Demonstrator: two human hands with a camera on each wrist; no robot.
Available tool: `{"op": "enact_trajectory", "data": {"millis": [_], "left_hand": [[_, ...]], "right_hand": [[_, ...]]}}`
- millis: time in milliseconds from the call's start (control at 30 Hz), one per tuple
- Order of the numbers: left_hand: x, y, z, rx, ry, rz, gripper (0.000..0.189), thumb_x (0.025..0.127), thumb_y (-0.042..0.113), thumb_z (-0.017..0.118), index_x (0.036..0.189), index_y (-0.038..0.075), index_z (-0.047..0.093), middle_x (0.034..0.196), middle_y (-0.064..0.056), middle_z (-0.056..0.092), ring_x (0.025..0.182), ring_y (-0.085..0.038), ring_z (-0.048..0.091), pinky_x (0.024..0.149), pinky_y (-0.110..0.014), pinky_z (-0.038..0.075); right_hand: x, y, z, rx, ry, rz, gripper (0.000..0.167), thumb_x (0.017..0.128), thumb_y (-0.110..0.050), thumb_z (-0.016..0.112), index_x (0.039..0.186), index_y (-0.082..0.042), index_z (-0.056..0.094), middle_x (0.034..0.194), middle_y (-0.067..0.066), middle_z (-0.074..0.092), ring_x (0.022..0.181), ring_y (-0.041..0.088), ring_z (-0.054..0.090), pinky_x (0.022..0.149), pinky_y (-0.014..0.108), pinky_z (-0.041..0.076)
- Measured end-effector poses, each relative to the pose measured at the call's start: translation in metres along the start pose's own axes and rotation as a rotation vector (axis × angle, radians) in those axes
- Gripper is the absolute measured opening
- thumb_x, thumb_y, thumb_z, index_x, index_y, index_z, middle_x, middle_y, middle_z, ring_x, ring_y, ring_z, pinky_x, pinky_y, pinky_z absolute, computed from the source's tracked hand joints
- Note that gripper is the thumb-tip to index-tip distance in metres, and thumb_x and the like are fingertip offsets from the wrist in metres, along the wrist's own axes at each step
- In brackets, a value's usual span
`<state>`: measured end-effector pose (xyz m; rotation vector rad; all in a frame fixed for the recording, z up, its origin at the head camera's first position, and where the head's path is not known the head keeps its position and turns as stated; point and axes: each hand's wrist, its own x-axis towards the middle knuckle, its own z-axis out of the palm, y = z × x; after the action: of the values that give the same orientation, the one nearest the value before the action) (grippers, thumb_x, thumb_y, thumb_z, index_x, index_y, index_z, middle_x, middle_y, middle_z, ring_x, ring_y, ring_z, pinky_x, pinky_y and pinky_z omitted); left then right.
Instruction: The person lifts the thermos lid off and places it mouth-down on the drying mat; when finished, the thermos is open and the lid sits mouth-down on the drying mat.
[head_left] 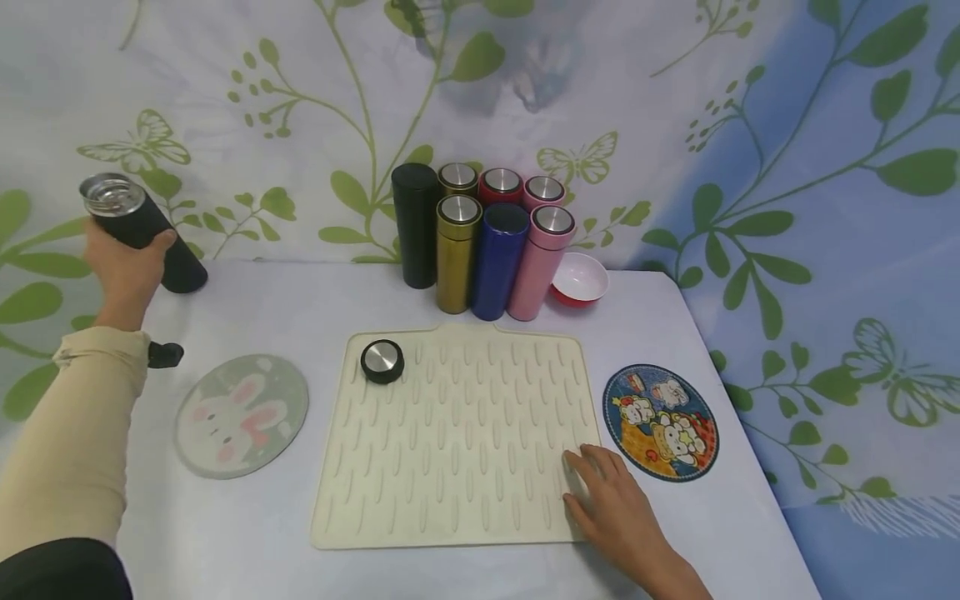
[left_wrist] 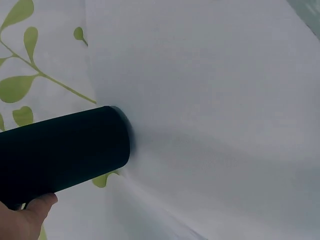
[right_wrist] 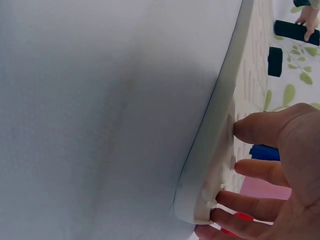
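Note:
At the far left of the head view, my left hand point(head_left: 123, 271) grips a black thermos bottle point(head_left: 180, 262) round its upper body. The bottle has no lid on, and its steel mouth tilts up and to the left. Its base point(left_wrist: 117, 135) shows in the left wrist view; whether it touches the table I cannot tell. A black lid with a silver top point(head_left: 382, 362) sits at the upper left of a cream ribbed mat point(head_left: 465, 433). My right hand point(head_left: 618, 517) rests at the mat's lower right edge, fingers relaxed, fingertips point(right_wrist: 245, 125) against it.
Behind the mat stand several thermos bottles: black point(head_left: 415, 225), gold point(head_left: 453, 267), blue point(head_left: 497, 267), pink point(head_left: 536, 275) and others. Right of them is a red-and-white bowl point(head_left: 581, 279). A rabbit-print round mat point(head_left: 240, 417) lies left, a colourful round mat point(head_left: 660, 422) right.

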<state>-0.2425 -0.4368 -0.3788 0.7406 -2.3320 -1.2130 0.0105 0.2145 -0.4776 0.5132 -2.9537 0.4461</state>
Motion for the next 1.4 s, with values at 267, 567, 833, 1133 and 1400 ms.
{"op": "enact_trajectory", "data": {"millis": [267,567,833,1133,1400], "left_hand": [[0.005,-0.005,-0.006,-0.024,0.007,-0.070,0.089,0.091,0.039,0.064,0.159,0.018,0.010,0.161,-0.003,0.022,0.146,-0.013,0.021,0.115,-0.024,0.017],[0.002,-0.012,-0.017,0.066,-0.094,-0.114,0.101,0.092,0.049,0.058,0.159,0.011,-0.007,0.165,-0.015,0.005,0.151,-0.025,0.008,0.120,-0.036,0.012],[0.001,-0.011,-0.016,0.004,-0.101,-0.182,0.099,0.091,0.048,0.061,0.160,0.017,-0.003,0.165,-0.009,0.007,0.151,-0.021,0.010,0.119,-0.034,0.014],[-0.009,-0.010,-0.009,0.019,-0.165,-0.237,0.096,0.092,0.045,0.057,0.157,0.006,-0.001,0.163,-0.018,0.008,0.149,-0.030,0.017,0.117,-0.040,0.025],[-0.028,-0.010,0.006,-0.055,0.009,-0.317,0.084,0.090,0.045,0.059,0.151,0.021,0.005,0.152,-0.003,0.024,0.142,-0.019,0.020,0.117,-0.030,0.017]], "right_hand": [[0.003,0.002,-0.004,-0.017,-0.030,0.016,0.056,0.076,-0.026,0.086,0.127,-0.010,0.068,0.129,0.014,0.058,0.119,0.033,0.053,0.098,0.049,0.048],[0.003,0.003,-0.007,-0.017,-0.026,0.029,0.055,0.075,-0.026,0.087,0.125,-0.011,0.069,0.127,0.013,0.060,0.117,0.033,0.054,0.095,0.049,0.049],[0.003,0.004,-0.007,-0.035,0.001,0.017,0.054,0.073,-0.026,0.088,0.122,-0.012,0.070,0.125,0.013,0.060,0.115,0.032,0.055,0.094,0.049,0.049],[0.002,0.001,0.002,-0.001,0.027,0.044,0.053,0.072,-0.023,0.089,0.120,-0.011,0.071,0.125,0.013,0.060,0.115,0.033,0.055,0.093,0.050,0.049],[0.000,-0.002,0.006,0.004,0.076,0.026,0.051,0.071,-0.021,0.088,0.118,-0.011,0.071,0.122,0.014,0.060,0.111,0.035,0.055,0.089,0.052,0.050]]}}
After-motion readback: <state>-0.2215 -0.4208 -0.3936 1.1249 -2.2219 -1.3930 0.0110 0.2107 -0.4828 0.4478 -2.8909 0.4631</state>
